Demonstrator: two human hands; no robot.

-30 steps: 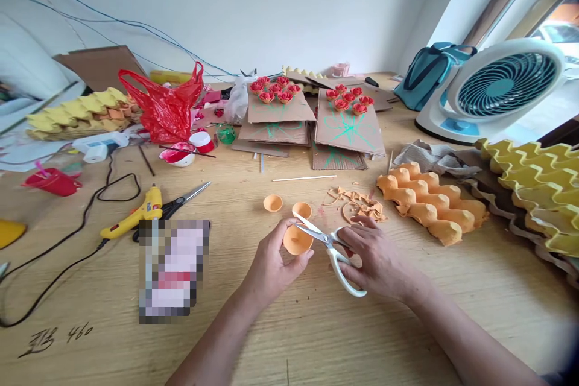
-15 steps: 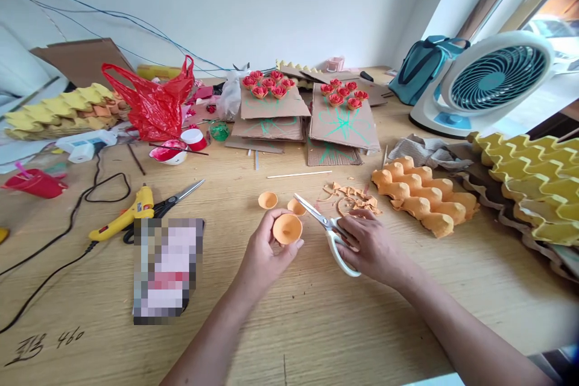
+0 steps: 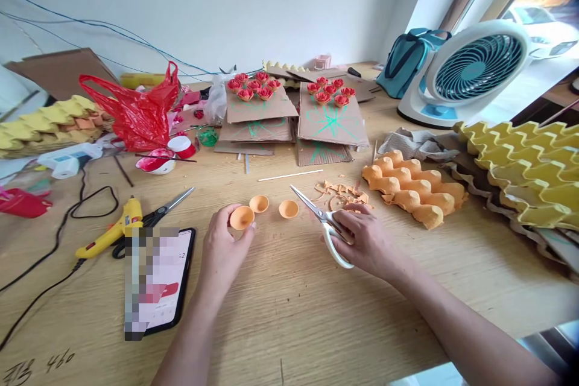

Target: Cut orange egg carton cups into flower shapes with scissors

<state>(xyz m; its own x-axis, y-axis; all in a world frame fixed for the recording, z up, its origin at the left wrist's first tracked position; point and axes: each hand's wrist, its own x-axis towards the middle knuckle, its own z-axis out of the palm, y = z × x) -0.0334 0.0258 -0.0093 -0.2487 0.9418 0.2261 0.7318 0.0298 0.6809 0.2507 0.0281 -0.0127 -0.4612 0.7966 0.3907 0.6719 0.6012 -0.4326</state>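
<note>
Three cups are out as loose pieces: held cup [image 3: 241,217], middle cup [image 3: 259,204], right cup [image 3: 288,209]. Trimming of all three is judged done or near done; rims look roughly even, and scraps [image 3: 346,193] are heaped past the scissors [image 3: 319,212]. Left uncut: orange tray [image 3: 411,184], its bumps joined in one block. Red flowers [image 3: 265,92] are seen finished on cardboard [image 3: 335,123] at the back; no red is seen on the loose cups.

Held cup: orange, shallow, round, open side up and tipped slightly toward the camera, inside bare. It is located left of the other two, just beside the middle cup; contact with it or with the table [image 3: 271,313] can't be told.

Hands are well apart. Held cup is pinched between thumb and fingers of left hand [image 3: 228,247]. White scissor handles are gripped in right hand [image 3: 366,241]; blades look closed, nothing between them.
</note>
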